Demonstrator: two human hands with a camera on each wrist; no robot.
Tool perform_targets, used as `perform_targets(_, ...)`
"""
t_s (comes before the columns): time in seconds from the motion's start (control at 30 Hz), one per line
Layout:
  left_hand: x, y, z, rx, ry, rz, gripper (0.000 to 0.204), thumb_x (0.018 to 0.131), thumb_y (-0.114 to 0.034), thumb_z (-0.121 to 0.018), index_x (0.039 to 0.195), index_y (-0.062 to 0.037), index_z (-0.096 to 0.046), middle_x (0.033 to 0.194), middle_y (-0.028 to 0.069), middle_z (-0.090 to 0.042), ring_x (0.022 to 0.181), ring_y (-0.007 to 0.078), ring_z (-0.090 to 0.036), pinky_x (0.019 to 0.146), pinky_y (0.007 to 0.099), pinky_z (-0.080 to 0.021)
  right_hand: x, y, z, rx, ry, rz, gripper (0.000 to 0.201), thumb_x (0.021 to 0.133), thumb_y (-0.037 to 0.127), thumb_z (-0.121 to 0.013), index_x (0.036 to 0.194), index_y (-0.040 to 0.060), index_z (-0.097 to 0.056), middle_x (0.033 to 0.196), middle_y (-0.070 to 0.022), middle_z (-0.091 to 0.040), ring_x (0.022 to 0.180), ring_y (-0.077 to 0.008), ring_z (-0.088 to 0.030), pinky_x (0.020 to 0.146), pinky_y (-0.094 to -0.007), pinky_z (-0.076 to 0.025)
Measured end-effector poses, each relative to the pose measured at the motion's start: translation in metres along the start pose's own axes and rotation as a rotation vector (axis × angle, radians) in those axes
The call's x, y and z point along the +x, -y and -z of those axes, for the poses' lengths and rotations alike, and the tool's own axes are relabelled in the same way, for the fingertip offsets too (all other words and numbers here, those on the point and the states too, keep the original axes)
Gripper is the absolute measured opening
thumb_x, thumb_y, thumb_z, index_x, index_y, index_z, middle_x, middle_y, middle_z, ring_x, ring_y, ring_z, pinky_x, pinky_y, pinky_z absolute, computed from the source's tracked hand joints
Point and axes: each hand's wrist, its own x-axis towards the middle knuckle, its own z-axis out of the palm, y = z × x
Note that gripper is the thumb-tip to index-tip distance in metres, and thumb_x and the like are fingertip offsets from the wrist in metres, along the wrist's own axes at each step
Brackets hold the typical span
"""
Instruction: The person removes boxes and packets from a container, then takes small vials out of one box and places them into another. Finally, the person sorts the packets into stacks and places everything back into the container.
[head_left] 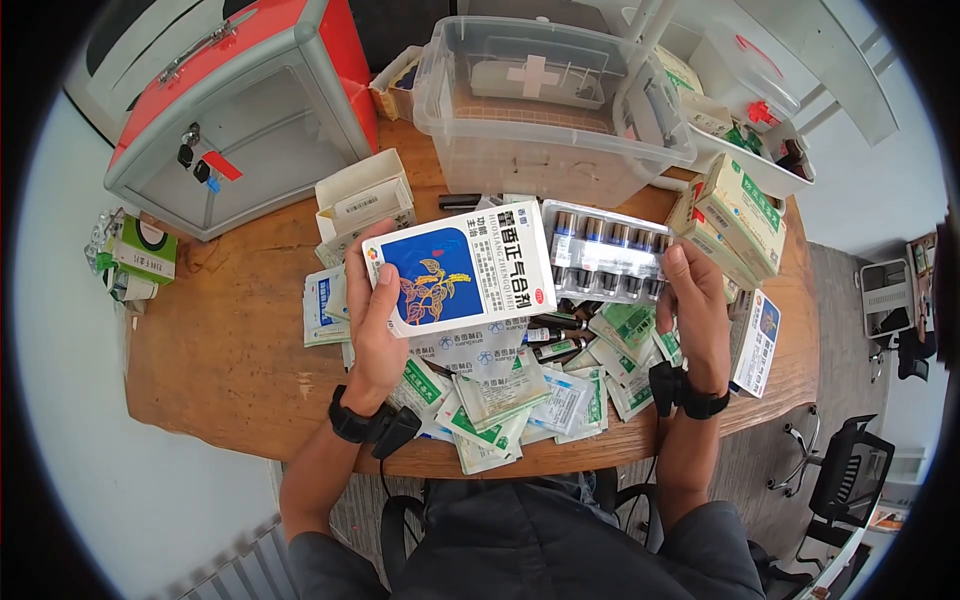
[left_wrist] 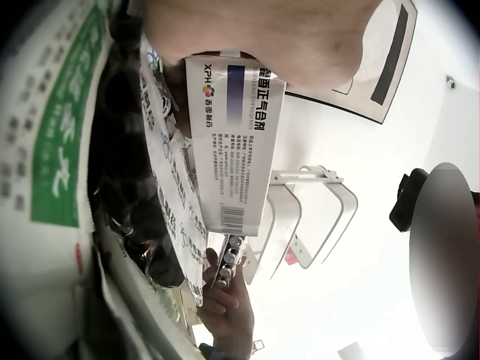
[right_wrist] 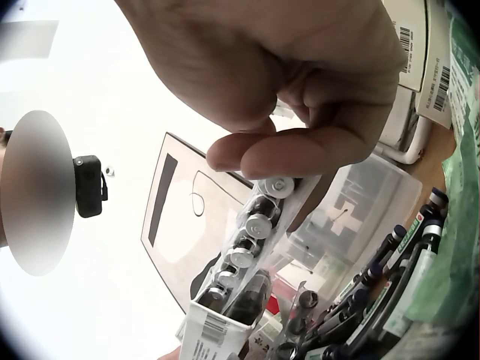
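Note:
My left hand (head_left: 374, 318) grips a white medicine box (head_left: 500, 262) with a blue panel and a yellow plant drawing, thumb across its front. In my right hand (head_left: 703, 312), thumb and fingers pinch the outer end of a clear plastic tray of dark glass vials (head_left: 607, 250). The tray's other end meets the right end of the box. From the right wrist view, the silver-capped vials (right_wrist: 242, 257) line up toward the white box end (right_wrist: 212, 335). Beneath the hands lies a printed film sheet (head_left: 480, 348) over a pile of green-and-white sachets (head_left: 487, 430).
Behind stand a clear plastic bin (head_left: 555, 150) with a white cross and a red-and-silver cabinet (head_left: 260, 130) with keys. An opened white carton (head_left: 365, 200) is at left. Green-and-white boxes (head_left: 735, 220) and another blue-and-white box (head_left: 756, 343) stand at right. Loose vials (head_left: 560, 348) lie among the sachets.

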Motion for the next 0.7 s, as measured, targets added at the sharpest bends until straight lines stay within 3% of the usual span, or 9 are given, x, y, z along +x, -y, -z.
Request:
perform_targets(0.1, -0.0001, -0.0009, 0.0011, 0.016, 0.016, -0.005, 0.055, 0.112, -0.035, -0.049, 0.156, -0.0039, -0.038, 0.135, 0.0114, -0.056, 0.124, 0.0145, -0.06, 0.106, 0.0299, -0.051, -0.0011, 0.0052, 0.0028, -0.027, 0.0, 0.014, 0.044, 0.113, 0.042, -0.054, 0.109, 0.001, -0.069, 0.071, 0.0049, -0.054, 0.044, -0.0028, -0.045, 0.04, -0.0195, -0.033)
perform_targets(0.23, -0.0004, 0.0001, 0.0023, 0.047, 0.051, -0.005, 0.055, 0.112, -0.035, -0.049, 0.156, -0.0038, -0.037, 0.135, 0.0117, -0.056, 0.124, 0.0146, -0.06, 0.106, 0.0298, -0.051, -0.001, 0.0051, -0.0008, -0.027, -0.031, 0.008, 0.044, 0.113, 0.041, -0.055, 0.11, -0.0004, -0.068, 0.07, 0.0054, -0.053, 0.043, -0.0027, -0.044, 0.04, -0.0195, -0.033)
perform_targets(0.3, -0.0002, 0.0002, 0.002, 0.056, 0.043, -0.011, 0.055, 0.112, -0.035, -0.049, 0.156, -0.0039, -0.037, 0.135, 0.0118, -0.056, 0.124, 0.0147, -0.06, 0.106, 0.0298, -0.052, -0.0008, 0.002, -0.0009, 0.015, 0.014, 0.015, 0.047, 0.111, 0.04, -0.06, 0.123, -0.005, -0.068, 0.077, 0.0023, -0.063, 0.044, -0.0029, -0.048, 0.041, -0.0193, -0.034)
perform_targets(0.63, -0.0022, -0.0025, -0.0025, 0.074, 0.044, -0.02, 0.057, 0.112, -0.038, -0.05, 0.157, -0.0049, -0.037, 0.134, 0.0116, -0.056, 0.122, 0.0153, -0.061, 0.105, 0.0302, -0.052, -0.0053, 0.0026, -0.0021, 0.035, 0.061, 0.035, 0.048, 0.109, 0.036, -0.063, 0.133, -0.006, -0.065, 0.081, 0.0002, -0.066, 0.045, -0.0023, -0.047, 0.042, -0.0191, -0.036)
perform_targets(0.7, -0.0022, -0.0045, -0.0039, 0.077, 0.053, -0.018, 0.058, 0.112, -0.038, -0.05, 0.157, -0.0048, -0.036, 0.134, 0.0119, -0.056, 0.121, 0.0155, -0.062, 0.104, 0.0301, -0.052, -0.006, -0.0037, -0.0047, 0.079, 0.137, 0.061, 0.048, 0.11, 0.034, -0.062, 0.135, -0.0065, -0.064, 0.082, -0.0008, -0.067, 0.046, -0.0034, -0.049, 0.044, -0.0202, -0.039)
